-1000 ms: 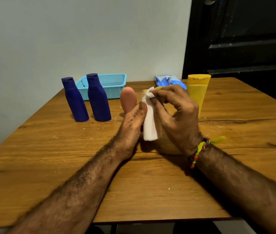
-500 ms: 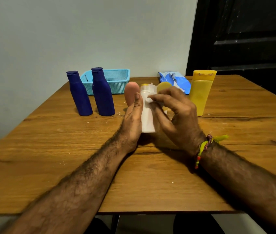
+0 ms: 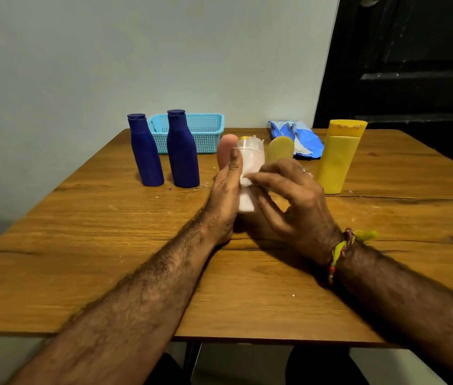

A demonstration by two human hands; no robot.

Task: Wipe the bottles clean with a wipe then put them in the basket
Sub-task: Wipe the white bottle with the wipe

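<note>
At the table's middle, my left hand (image 3: 225, 190) grips an upright pale bottle (image 3: 244, 140) with a yellow rim, thumb up its side. A white wipe (image 3: 251, 162) is wrapped around it. My right hand (image 3: 289, 195) pinches the wipe against the bottle's middle. Behind stand two dark blue bottles (image 3: 145, 154) (image 3: 182, 151), a pink bottle (image 3: 223, 152), a small yellow bottle (image 3: 281, 149) and a tall yellow bottle (image 3: 336, 159). The light blue basket (image 3: 208, 132) sits at the far edge, behind the blue bottles.
A crumpled blue wipe packet (image 3: 301, 138) lies at the back, between the small and tall yellow bottles. The wooden table (image 3: 108, 245) ends at a pale wall on the far side; a dark door fills the right background. White crumbs dot the wood.
My right hand has slid the wipe down from the bottle's top to its middle, and the yellow rim now shows. My left hand keeps its grip.
</note>
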